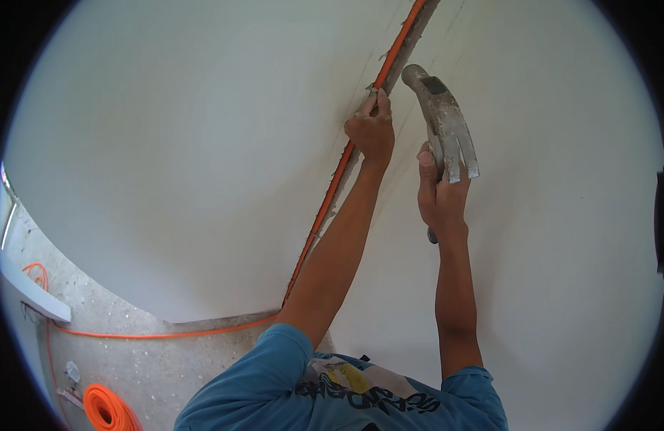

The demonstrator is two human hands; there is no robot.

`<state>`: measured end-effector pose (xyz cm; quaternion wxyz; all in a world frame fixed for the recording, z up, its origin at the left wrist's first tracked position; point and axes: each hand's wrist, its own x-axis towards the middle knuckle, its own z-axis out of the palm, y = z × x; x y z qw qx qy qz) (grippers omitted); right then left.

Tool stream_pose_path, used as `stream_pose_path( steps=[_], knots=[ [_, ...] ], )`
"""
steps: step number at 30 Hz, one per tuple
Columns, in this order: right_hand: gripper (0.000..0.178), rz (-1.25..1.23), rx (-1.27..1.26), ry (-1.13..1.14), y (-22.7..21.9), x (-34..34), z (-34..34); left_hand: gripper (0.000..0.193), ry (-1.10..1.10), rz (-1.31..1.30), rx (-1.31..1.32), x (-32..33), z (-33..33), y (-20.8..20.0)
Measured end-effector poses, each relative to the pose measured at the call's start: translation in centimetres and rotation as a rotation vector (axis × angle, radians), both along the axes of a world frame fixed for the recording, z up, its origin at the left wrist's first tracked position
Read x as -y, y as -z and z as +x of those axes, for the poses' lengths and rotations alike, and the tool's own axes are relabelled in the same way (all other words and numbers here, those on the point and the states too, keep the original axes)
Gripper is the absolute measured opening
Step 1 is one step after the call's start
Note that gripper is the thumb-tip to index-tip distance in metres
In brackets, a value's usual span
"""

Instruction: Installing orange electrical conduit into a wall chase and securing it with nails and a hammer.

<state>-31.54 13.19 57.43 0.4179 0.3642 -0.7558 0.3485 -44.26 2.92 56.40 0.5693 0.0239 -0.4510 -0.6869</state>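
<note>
Pinching right at the orange pipe (397,44), the left hand (370,133) has thumb and finger pressed together on a small pale piece (375,89), up where the pipe lies along the groove (412,42) in the white wall (203,144). And look at the spacing: the hammer (440,108) sits just to the right of that pinch, apart from it, its rounded striking end at upper left, nearest the pinch, its forked claw away at lower right. The pipe's long axis slants from top right to lower left, running past the left hand, which is clearly the nearer one; the right hand (445,205) stands off to the right, fingers wrapped around the handle. Now the awkward bits: the fingertips mask most of that small piece, so what it is, I can't tell. The right fist hides most of the handle, only the butt poking out below; the left forearm blocks part of the groove, and the pipe's upper end is cut off.
</note>
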Motion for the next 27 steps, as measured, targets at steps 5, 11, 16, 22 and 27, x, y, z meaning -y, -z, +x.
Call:
stream_pose_path(
  steps=[5, 11, 16, 22, 27],
  knots=[
    [0.026, 0.303, -0.097, 0.355, -1.0, 2.2, -1.0, 0.02, -0.143, -0.104, -0.049, -0.3, -2.4, 0.7],
    [0.036, 0.42, 0.048, 0.543, -0.1, 4.7, -2.3, 0.016, -0.125, -0.197, 0.014, 0.2, -5.7, 3.2],
    [0.039, 0.426, -0.031, 0.521, 0.3, 3.7, -2.1, 0.023, 0.332, 0.122, -0.103, -1.2, -2.0, 1.3],
    [0.034, 0.456, 0.076, 0.586, -0.4, 3.8, -4.2, 0.021, 0.182, -0.048, -0.172, -0.6, -3.1, 1.2],
    [0.031, 0.428, 0.049, 0.568, 0.1, 3.3, -5.1, 0.028, 0.317, 0.05, -0.125, -1.4, -2.6, 1.3]
  ],
)
